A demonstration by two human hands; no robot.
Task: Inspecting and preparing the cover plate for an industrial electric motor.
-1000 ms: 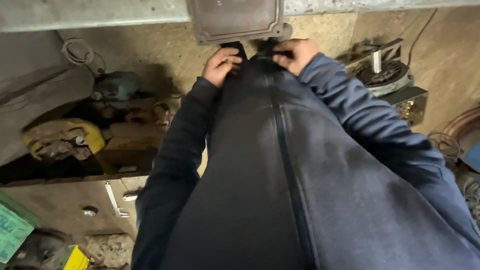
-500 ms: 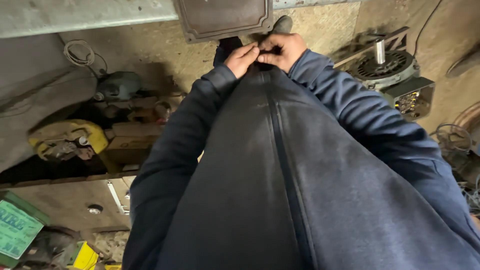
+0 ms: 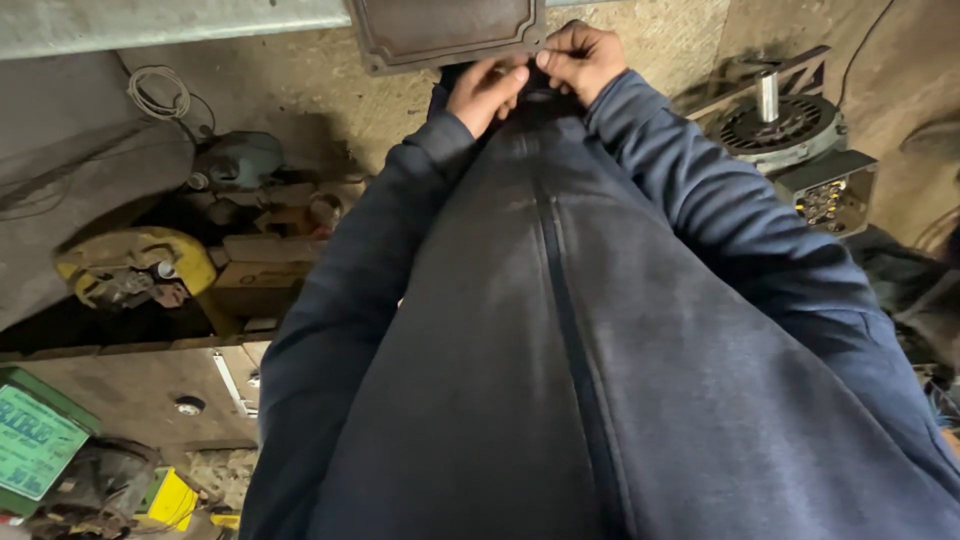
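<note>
Dim, flat indoor light falls from about twelve o'clock, brightest on the dusty floor there. Deep shadow pools at nine o'clock. No glare. Wide-angle bending stretches the edges; corners at seven and four o'clock look soft.

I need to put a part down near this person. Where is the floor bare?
Bare concrete shows between the rusty metal plate and the electric motor, and left of the plate toward the coiled wire. The lower left is crowded: yellow disc tool, cardboard boxes, green box.
</note>
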